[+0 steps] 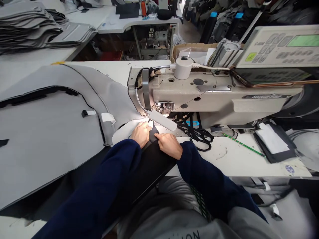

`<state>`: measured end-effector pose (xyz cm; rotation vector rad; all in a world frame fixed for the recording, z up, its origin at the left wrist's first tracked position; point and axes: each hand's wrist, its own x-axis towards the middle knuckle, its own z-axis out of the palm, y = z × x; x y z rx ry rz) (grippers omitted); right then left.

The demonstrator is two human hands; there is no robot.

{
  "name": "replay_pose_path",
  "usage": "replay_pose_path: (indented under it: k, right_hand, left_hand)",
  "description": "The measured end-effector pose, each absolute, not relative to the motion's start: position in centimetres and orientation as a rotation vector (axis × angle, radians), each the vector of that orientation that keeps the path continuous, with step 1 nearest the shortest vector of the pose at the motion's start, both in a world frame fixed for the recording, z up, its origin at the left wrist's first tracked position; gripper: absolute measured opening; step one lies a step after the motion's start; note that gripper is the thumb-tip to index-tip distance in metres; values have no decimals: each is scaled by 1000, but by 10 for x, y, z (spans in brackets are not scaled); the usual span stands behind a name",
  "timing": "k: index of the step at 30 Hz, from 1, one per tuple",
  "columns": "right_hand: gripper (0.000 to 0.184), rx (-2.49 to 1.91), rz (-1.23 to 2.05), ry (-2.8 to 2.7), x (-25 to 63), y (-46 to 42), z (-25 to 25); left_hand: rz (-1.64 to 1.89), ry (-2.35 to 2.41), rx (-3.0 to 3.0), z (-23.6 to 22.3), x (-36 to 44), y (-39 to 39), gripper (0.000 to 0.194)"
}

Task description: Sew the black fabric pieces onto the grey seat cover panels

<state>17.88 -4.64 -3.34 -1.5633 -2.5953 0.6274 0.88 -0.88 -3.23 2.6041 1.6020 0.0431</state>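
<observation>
Just in front of the sewing machine's [224, 99] needle area, my left hand [141, 134] is closed on the edge of a black fabric piece [147, 166]. To its right, my right hand [169, 145] grips the same fabric, its index finger extended along a folded dark flap [154, 133]. The black fabric runs down between my forearms toward my lap. It adjoins a large grey fabric panel [50, 129] with black-edged seams, spread to the left. The lamp head [163, 120] hides part of the needle area, so I cannot see the needle tip.
Black-handled scissors [201, 136] lie right of my right hand, near a green striped stick [244, 145]. A control panel [281, 46] overhangs the machine. Stacked grey pieces [27, 26] sit at the back left. More grey fabric [286, 212] hangs below the table's right edge.
</observation>
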Motion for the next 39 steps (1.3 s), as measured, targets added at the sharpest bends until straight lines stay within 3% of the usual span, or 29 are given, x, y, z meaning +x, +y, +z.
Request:
replay_pose_path:
  k: [10,13,16,19,23,26,32,39]
  right_hand:
    - [38,-1556,345,-2726,167,-39,-32]
    - [38,-1350,57,-2753,171,-34,-28]
    - [42,-893,44,-2863,177,-33,-28]
    - [60,-419,212,-2909,176,-44,-36]
    - [84,-398,271,-2836,157,-67,-51]
    - [76,-554,226,-2771,138,-78,-59]
    - [38,-645,180,-2694,124,-81,-70]
    - [25,-486,107,-2637,108,-70,-92]
  left_hand:
    - [202,1775,2358,-30,19,0,35]
    - [191,1824,2242,-24,23,2,36]
    - [147,1770,2327,-17,16,-3,38]
    - [49,1672,2502,-13,5,-10,37]
    - [-65,1586,2602,-15,2,-17,33]
    - [-139,1566,2652,-19,11,-19,29]
    - [-184,1626,2626,-23,24,-22,24]
    - [-133,1666,2566,-31,27,-18,25]
